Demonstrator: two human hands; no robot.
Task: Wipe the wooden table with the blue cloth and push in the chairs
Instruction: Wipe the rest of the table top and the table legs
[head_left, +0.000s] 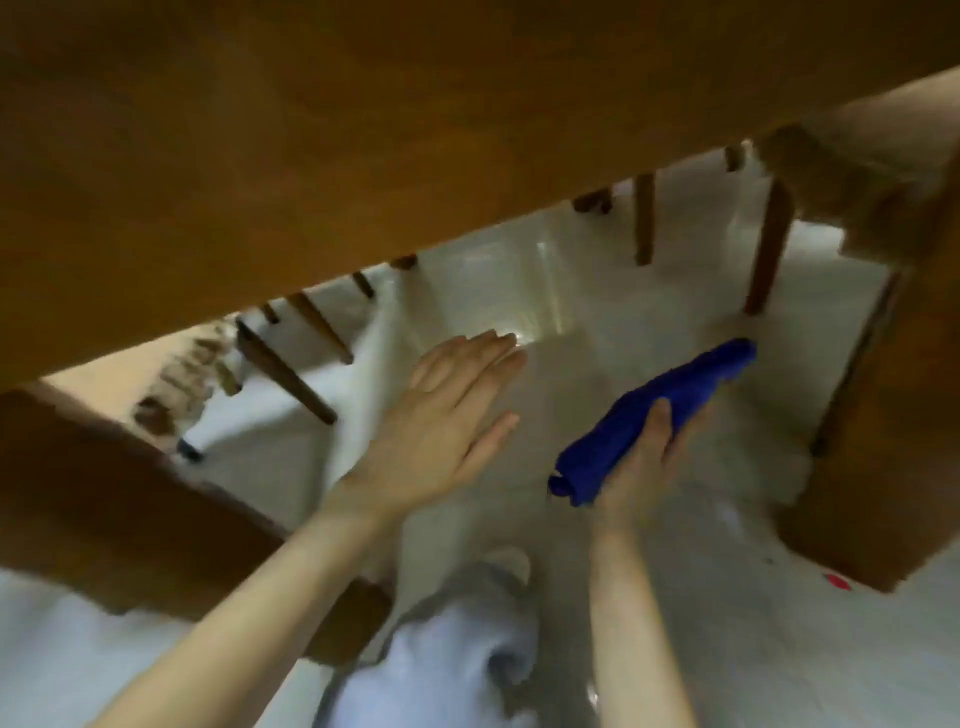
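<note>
The wooden table (291, 135) fills the top of the blurred view, its near edge running diagonally from lower left to upper right. A rolled blue cloth (654, 415) is gripped in my right hand (644, 462), held in the air below the table edge, above the pale floor. My left hand (447, 421) is flat with fingers spread and holds nothing, hovering left of the cloth. A wooden chair (119, 499) stands at the lower left beside my left forearm. Another wooden chair (883, 395) stands at the right, pulled out from the table.
Chair and table legs (644, 218) show under the table on the glossy white tiled floor (727, 597). My leg and light shoe (498, 577) are at the bottom centre. A small red spot (837, 581) lies on the floor at the lower right.
</note>
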